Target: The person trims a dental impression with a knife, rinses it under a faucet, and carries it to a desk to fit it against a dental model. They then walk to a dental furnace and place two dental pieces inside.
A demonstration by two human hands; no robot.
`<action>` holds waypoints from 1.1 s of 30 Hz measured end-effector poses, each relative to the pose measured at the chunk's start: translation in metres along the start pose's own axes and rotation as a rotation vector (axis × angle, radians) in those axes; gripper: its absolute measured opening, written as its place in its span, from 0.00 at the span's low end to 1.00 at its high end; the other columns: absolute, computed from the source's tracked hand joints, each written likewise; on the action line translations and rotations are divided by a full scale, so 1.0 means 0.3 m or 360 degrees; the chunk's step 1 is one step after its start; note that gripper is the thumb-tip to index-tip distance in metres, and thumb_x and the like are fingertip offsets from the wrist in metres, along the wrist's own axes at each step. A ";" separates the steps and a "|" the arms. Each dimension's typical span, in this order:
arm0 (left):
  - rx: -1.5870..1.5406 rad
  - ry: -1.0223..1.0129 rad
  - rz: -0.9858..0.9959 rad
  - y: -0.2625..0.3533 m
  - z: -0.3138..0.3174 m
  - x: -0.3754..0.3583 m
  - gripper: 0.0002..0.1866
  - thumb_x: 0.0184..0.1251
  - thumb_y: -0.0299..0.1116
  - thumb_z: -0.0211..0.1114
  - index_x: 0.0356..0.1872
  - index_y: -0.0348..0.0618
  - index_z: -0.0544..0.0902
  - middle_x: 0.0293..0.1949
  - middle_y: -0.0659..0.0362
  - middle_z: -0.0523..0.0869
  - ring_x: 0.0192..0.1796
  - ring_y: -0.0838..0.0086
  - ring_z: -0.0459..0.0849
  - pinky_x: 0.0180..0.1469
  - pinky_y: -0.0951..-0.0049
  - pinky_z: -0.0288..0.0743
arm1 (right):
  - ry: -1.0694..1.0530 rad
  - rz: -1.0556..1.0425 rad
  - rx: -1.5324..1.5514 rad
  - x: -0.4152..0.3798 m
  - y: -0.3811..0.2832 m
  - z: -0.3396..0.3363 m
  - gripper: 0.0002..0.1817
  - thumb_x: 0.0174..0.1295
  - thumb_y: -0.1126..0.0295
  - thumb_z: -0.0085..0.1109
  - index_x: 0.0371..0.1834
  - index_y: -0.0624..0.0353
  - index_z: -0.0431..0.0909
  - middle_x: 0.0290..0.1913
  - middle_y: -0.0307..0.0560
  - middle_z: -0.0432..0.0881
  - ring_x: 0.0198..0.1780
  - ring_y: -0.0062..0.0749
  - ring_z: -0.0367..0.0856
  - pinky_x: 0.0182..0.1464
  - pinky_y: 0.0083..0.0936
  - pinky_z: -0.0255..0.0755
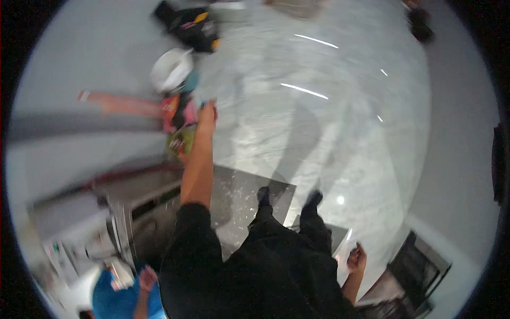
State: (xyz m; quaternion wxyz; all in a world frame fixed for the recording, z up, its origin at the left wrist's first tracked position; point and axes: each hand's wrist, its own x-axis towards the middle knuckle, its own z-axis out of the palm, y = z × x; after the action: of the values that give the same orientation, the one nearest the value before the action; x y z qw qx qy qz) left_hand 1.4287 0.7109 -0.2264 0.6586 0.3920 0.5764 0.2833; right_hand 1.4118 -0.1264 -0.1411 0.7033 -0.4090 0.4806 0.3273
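Note:
My left hand (207,113) is stretched forward, its fingers curled and blurred, with a small bluish and reddish bit showing at them. What it holds cannot be made out. Close to its left are a red and orange packet (170,110), a pink item (190,112) and a yellow-green packet (179,142). My right hand (358,259) hangs low at my right side with bent fingers. Something dark shows within its fingers, too blurred to name.
A white bucket-like container (171,70) and a black bag (194,29) stand by the left wall. A grey mat (249,194) lies under my feet on the shiny floor (361,138). Another person's hand (147,277) and blue clothing are at lower left. A dark rack (417,266) stands lower right.

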 end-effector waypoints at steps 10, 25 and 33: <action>0.0870 -0.1245 -0.0648 -0.463 1.244 -0.801 0.05 0.59 0.30 0.68 0.33 0.44 0.81 0.20 0.65 0.75 0.18 0.81 0.71 0.20 0.79 0.64 | 0.0391 -0.0686 -0.1540 0.411 -0.710 0.625 0.07 0.66 0.65 0.59 0.34 0.55 0.78 0.17 0.33 0.66 0.16 0.22 0.63 0.19 0.21 0.57; 0.1077 -0.1724 -0.0268 -0.137 3.097 -0.550 0.04 0.58 0.30 0.68 0.32 0.45 0.82 0.25 0.64 0.81 0.23 0.80 0.75 0.25 0.79 0.64 | -0.0774 -0.0421 -0.1102 0.920 -1.778 1.417 0.18 0.71 0.58 0.52 0.57 0.55 0.79 0.34 0.35 0.80 0.30 0.26 0.74 0.35 0.28 0.71; 0.1312 -0.2343 -0.0054 0.013 4.184 -0.693 0.14 0.58 0.27 0.68 0.44 0.43 0.75 0.30 0.60 0.81 0.27 0.79 0.76 0.28 0.78 0.66 | -0.0126 -0.0726 0.1242 0.994 -2.477 1.702 0.13 0.70 0.58 0.56 0.45 0.56 0.76 0.20 0.36 0.68 0.23 0.26 0.70 0.24 0.23 0.65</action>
State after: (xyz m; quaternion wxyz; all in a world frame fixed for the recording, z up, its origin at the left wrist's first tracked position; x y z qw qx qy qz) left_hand 2.6245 0.3033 -0.0762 0.6747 0.6769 0.0631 -0.2876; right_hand 2.3510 0.0127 -0.1250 0.8769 -0.1959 0.4382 -0.0262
